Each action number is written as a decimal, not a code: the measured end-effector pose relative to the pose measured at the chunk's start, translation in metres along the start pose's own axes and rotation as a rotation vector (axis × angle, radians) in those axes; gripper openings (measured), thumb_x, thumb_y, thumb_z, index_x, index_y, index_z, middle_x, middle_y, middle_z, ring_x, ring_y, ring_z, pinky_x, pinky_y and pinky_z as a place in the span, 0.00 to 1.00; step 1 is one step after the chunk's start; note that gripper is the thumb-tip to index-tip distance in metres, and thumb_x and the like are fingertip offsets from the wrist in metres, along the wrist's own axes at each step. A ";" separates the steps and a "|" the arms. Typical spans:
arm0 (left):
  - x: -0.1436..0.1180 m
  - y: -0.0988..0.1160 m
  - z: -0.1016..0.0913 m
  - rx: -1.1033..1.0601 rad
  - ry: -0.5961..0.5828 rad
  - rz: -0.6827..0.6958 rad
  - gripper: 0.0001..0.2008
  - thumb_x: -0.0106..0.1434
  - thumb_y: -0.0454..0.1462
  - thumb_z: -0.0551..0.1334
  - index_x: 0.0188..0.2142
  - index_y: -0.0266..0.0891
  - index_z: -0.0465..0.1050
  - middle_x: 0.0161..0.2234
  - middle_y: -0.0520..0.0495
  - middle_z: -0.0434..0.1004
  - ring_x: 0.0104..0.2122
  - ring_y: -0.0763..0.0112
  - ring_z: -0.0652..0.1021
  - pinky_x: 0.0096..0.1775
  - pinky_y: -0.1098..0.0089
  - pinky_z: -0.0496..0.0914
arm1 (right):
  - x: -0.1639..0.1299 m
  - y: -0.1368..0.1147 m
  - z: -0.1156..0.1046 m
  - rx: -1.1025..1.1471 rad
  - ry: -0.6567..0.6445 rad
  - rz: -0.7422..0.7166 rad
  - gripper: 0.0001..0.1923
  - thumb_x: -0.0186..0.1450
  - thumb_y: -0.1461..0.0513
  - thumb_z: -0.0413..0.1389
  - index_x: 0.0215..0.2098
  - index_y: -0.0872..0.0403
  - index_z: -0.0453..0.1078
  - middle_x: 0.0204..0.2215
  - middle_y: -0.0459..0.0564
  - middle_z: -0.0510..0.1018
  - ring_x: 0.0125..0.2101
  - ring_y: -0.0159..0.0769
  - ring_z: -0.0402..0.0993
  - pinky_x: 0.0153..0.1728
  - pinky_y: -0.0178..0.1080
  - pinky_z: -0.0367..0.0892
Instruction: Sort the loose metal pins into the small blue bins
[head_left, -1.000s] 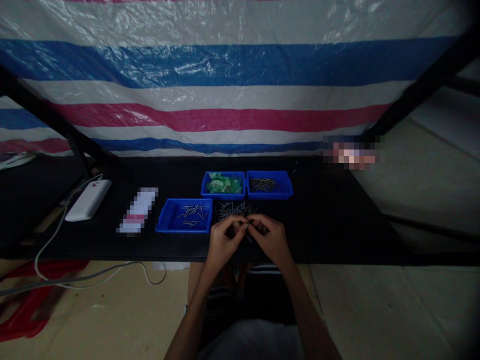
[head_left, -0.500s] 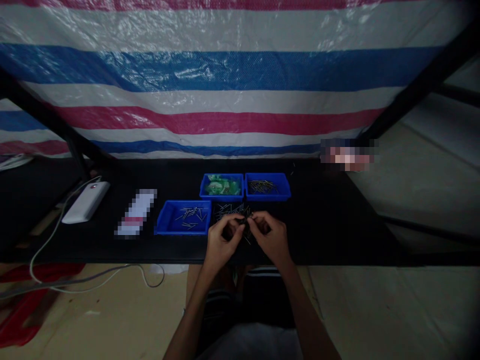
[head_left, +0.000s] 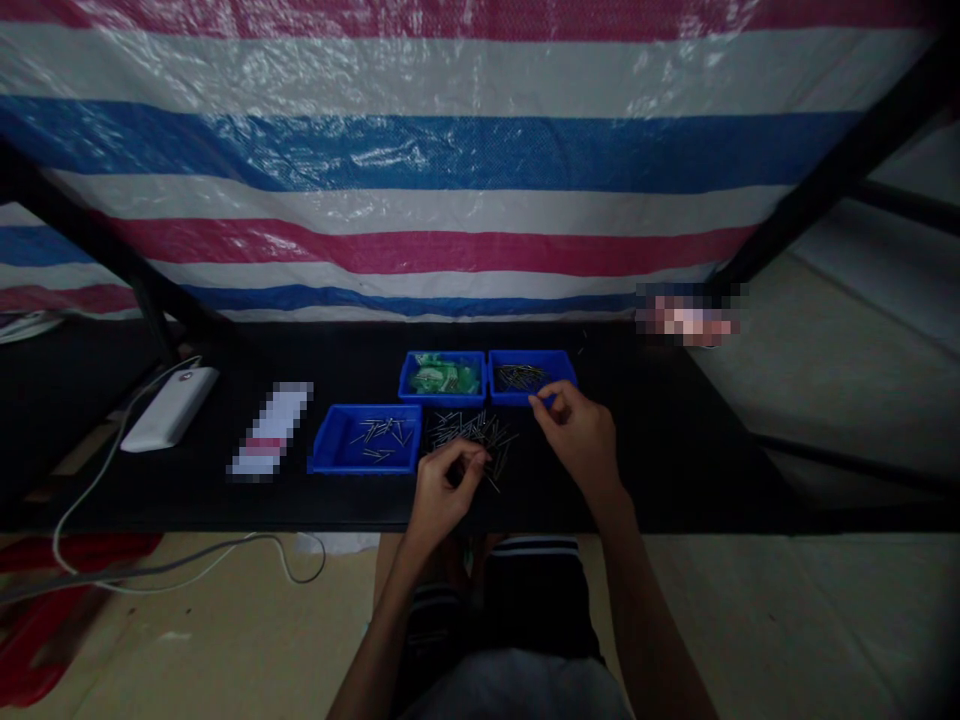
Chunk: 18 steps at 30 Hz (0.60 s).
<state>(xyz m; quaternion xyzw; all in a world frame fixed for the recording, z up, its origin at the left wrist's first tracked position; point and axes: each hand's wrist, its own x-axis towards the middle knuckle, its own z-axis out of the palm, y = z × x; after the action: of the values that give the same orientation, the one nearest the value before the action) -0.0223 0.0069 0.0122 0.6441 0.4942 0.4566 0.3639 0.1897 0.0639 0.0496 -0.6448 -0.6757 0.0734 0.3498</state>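
Left grip point(head_left: 441, 488) curled inward, right grip point(head_left: 579, 435) farther forward, likewise curled, bare forearms point(head_left: 656, 600) slanted inward.

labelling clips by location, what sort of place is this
Probably a makeshift workstation for small parts: blue bins and a loose pile of thin metal pieces sit on a black table, with a striped plastic sheet behind.

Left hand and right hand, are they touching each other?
Apart. The head view shows a clear gap, with black tabletop between the left hand and the right hand.
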 end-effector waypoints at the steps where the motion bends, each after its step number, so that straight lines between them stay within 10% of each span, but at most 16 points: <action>1: 0.000 0.000 0.000 -0.001 0.004 -0.001 0.12 0.72 0.40 0.60 0.35 0.37 0.79 0.31 0.48 0.80 0.32 0.69 0.77 0.36 0.71 0.67 | -0.011 0.003 0.004 0.031 -0.070 -0.030 0.08 0.69 0.56 0.59 0.39 0.51 0.75 0.20 0.40 0.71 0.21 0.32 0.70 0.27 0.35 0.59; 5: 0.001 0.001 0.000 -0.002 0.010 0.002 0.13 0.73 0.41 0.60 0.35 0.38 0.79 0.31 0.48 0.80 0.32 0.69 0.78 0.37 0.71 0.68 | -0.046 0.014 0.019 0.062 -0.259 -0.080 0.10 0.70 0.59 0.57 0.49 0.50 0.76 0.26 0.42 0.74 0.26 0.34 0.73 0.30 0.35 0.63; 18: 0.001 -0.004 0.005 0.019 0.076 0.050 0.10 0.71 0.37 0.62 0.51 0.41 0.77 0.31 0.52 0.76 0.29 0.72 0.76 0.35 0.72 0.69 | -0.041 0.006 0.006 0.155 -0.263 -0.159 0.04 0.71 0.63 0.56 0.38 0.50 0.73 0.33 0.45 0.74 0.31 0.33 0.73 0.33 0.35 0.65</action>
<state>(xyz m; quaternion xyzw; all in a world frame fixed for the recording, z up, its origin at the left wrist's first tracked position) -0.0189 0.0083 0.0070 0.6418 0.4957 0.4851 0.3272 0.1881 0.0286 0.0267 -0.5451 -0.7570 0.1812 0.3116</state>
